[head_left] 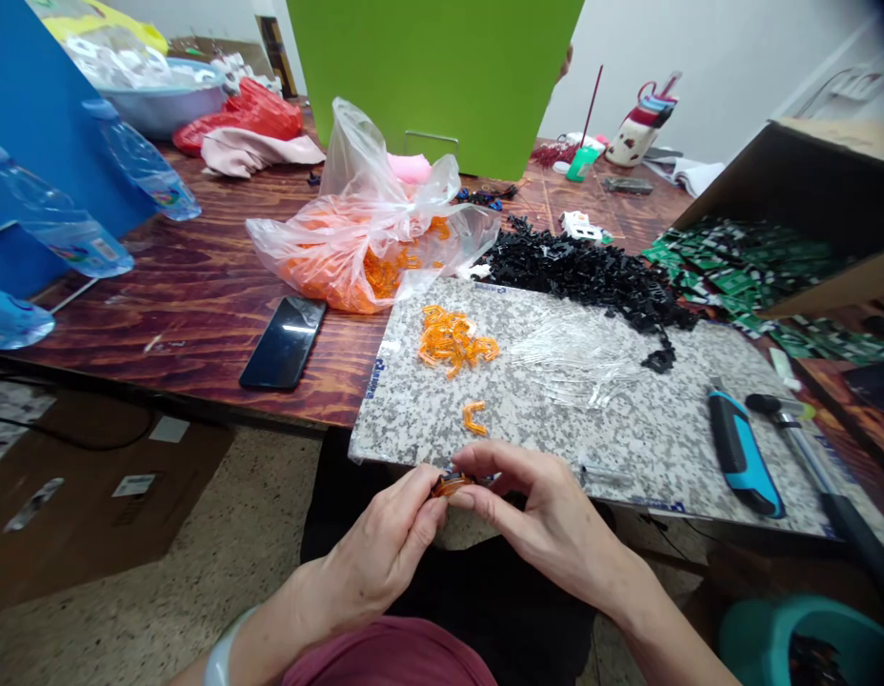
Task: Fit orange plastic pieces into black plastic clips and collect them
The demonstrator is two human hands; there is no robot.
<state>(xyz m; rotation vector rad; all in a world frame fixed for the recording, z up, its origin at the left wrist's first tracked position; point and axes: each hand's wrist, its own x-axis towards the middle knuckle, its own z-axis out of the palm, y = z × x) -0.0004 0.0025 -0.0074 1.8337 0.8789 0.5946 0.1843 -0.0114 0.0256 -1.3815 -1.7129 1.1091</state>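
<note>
My left hand point(389, 534) and my right hand point(538, 491) meet in front of the speckled stone slab. Between their fingertips both pinch a small orange and black plastic part point(452, 484), partly hidden by the fingers. Just beyond the hands, a single curved orange plastic piece point(474, 417) lies on the slab point(413, 429). Farther back on it is a small heap of orange pieces point(452, 338). To their right spread many thin clear strips point(574, 357), and behind these rises a pile of black plastic parts point(577, 272).
A plastic bag of orange pieces point(371, 248) and a phone point(283, 343) lie at left. A blue-black cutter point(746, 453) and a hammer point(806, 448) rest at right. Green circuit boards point(734, 267) spill from a cardboard box point(834, 191). A teal bucket point(763, 634) stands below right.
</note>
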